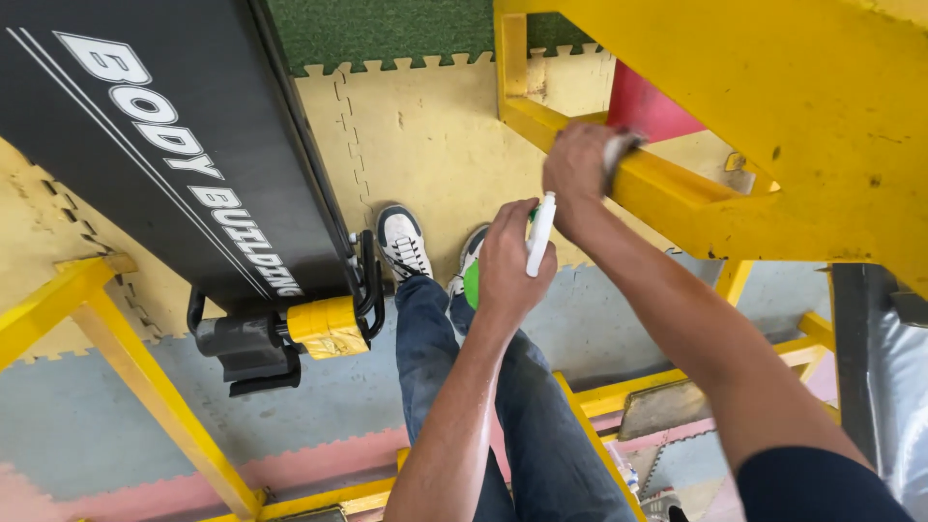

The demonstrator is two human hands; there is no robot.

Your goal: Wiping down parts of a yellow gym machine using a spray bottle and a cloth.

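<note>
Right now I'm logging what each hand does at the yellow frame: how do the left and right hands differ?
The left hand grips a green spray bottle with a white nozzle, held clear of the frame; the right hand presses a cloth against the yellow bar. The left sits nearer the person, the right farther out. Both are bare.

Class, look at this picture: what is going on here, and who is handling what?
A person stands among yellow gym equipment on foam floor mats. The left hand holds a green spray bottle with a white nozzle, raised toward a yellow metal bar. The right hand presses a cloth against that bar. A black padded bench stands to the left.
</note>
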